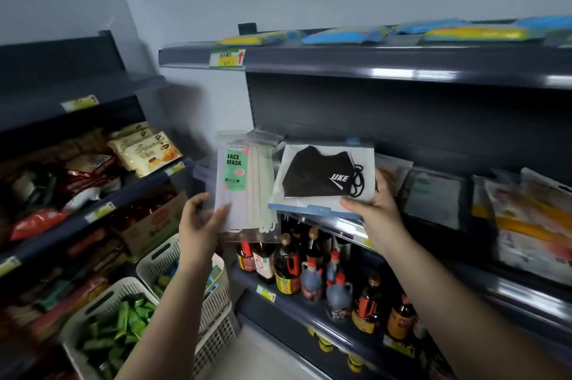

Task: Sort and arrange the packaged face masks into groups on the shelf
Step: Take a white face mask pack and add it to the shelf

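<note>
At the centre of the frame two mask packs are held up side by side in front of the shelf edge. The green-labelled "FACE MASK" pack (244, 187) hangs upright in the left hand (201, 225), thumb on its front and fingers behind its lower left corner. Just right of it, the black mask pack (325, 177) lies tilted in the right hand (376, 209), thumb pressed on its lower edge, fingers curled behind its right side.

The sorting looks to be underway rather than finished: both packs are off the shelf (356, 226), and further packets (433, 191) lie along it toward the right of the frame, loosely overlapping rather than clearly grouped.

Those right-hand packets are blurred, so their types cannot be read. The shelf surface behind the held packs is hidden. Bottles (309, 271) stand on the shelf below.
</note>
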Demonstrator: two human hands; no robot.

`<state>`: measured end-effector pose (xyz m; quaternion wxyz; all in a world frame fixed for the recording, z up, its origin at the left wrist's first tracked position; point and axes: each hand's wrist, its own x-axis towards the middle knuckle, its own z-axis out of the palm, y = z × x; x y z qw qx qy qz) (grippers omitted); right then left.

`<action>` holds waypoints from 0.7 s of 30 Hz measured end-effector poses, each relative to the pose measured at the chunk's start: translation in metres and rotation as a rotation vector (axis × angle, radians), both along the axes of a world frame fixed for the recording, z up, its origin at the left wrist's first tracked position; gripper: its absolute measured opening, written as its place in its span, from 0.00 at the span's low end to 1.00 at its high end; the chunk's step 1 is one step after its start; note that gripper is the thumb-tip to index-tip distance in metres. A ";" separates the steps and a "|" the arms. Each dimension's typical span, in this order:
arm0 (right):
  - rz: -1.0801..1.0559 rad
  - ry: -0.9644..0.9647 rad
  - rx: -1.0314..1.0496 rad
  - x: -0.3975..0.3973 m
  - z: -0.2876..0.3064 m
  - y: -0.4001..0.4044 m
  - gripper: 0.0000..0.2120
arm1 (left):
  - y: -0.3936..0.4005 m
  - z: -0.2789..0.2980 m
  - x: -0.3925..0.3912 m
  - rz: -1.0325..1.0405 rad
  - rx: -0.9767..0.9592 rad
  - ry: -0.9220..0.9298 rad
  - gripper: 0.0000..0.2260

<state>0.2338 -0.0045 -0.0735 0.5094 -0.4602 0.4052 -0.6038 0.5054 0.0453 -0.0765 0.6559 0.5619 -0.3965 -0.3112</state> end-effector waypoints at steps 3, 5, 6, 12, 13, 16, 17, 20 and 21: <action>-0.005 0.004 0.047 0.015 -0.006 -0.014 0.42 | -0.004 -0.001 0.018 0.016 0.012 0.022 0.14; -0.012 0.002 0.076 0.023 -0.009 -0.028 0.42 | -0.010 -0.003 0.030 0.027 0.018 0.044 0.14; -0.013 0.003 0.088 0.027 -0.010 -0.034 0.42 | -0.015 -0.004 0.035 0.037 0.022 0.052 0.14; -0.068 0.030 0.131 0.046 -0.019 -0.084 0.46 | -0.056 -0.007 0.048 0.063 0.031 0.059 0.14; -0.073 0.023 0.138 0.048 -0.019 -0.094 0.46 | -0.066 -0.008 0.049 0.059 0.032 0.056 0.14; -0.082 0.029 0.153 0.053 -0.023 -0.126 0.47 | -0.095 -0.008 0.051 0.056 0.047 0.049 0.14; -0.090 0.041 0.161 0.054 -0.024 -0.137 0.46 | -0.106 -0.008 0.052 0.051 0.050 0.057 0.15; -0.111 0.095 0.173 0.059 -0.028 -0.167 0.41 | -0.136 -0.008 0.055 0.041 0.070 0.069 0.15; -0.114 0.105 0.180 0.061 -0.029 -0.176 0.40 | -0.145 -0.009 0.057 0.041 0.073 0.073 0.15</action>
